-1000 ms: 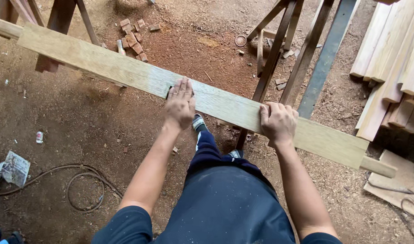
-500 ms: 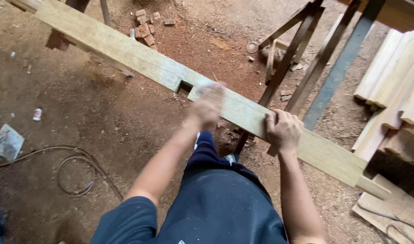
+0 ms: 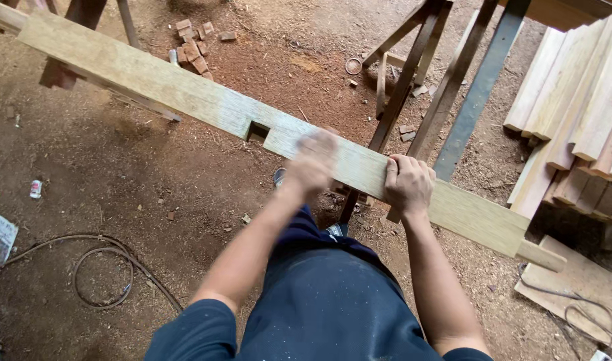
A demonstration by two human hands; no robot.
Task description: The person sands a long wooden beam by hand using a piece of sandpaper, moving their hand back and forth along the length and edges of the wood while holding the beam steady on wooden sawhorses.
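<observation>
While the dirt floor [image 3: 118,200] spreads brown under everything, a long pale wooden beam [image 3: 152,83] runs across it from upper left to lower right, raised on a stand, with a square notch [image 3: 257,130] cut in its near edge; stacked planks [image 3: 573,113] lie at the right; the right hand [image 3: 407,186] curls closed over the beam's near edge, gripping it; the left hand [image 3: 312,164] is blurred over the beam beside the notch, its grip impossible to tell; a coiled cable [image 3: 98,267] lies lower left.

Even daylight, soft shadows, left hand [image 3: 312,160] motion-blurred.
</observation>
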